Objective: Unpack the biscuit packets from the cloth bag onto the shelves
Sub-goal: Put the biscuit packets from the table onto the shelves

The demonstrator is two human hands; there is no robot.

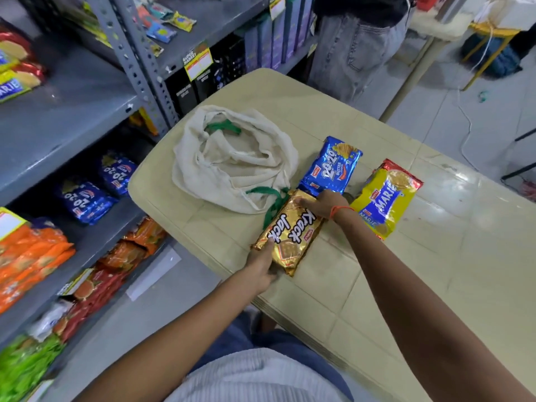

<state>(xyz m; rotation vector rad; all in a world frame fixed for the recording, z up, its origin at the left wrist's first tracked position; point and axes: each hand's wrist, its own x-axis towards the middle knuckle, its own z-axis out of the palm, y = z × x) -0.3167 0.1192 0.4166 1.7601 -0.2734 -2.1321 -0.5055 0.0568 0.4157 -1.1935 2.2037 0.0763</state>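
Three packets on the counter: a gold Krack Jack packet (pixel 290 232), a blue 20-20 packet (pixel 330 166) and a yellow Marie packet (pixel 384 198), all lying flat on the beige counter (pixel 435 285).
Krack Jack packet: nearest the counter's front-left edge, lying at a slant, label up, its far end just beside the bag's green handle.
Left hand (pixel 262 268): closed on the near end of the Krack Jack packet, thumb pressed on the top face, fingers hidden underneath.
Right hand (pixel 323 204): wrapped over the far end of the same packet, fingers curled across its top corner; an orange thread is tied round the wrist.
20-20 packet: just beyond the right hand, its near end touching or slightly overlapped by the hand; I cannot tell which.
Marie packet: to the right of the right forearm, apart from the 20-20 packet, one end red.
Cloth bag (pixel 232 161): cream with green handles, slumped and open on the counter's left part, just beside the Krack Jack packet; nothing shows in its mouth.
Shelves (pixel 72 117): grey metal, left of the counter; the upper board holds Marie packs at its far left and is otherwise bare, the one below has blue 20-20 packs, and lower levels carry orange, red and green packs.
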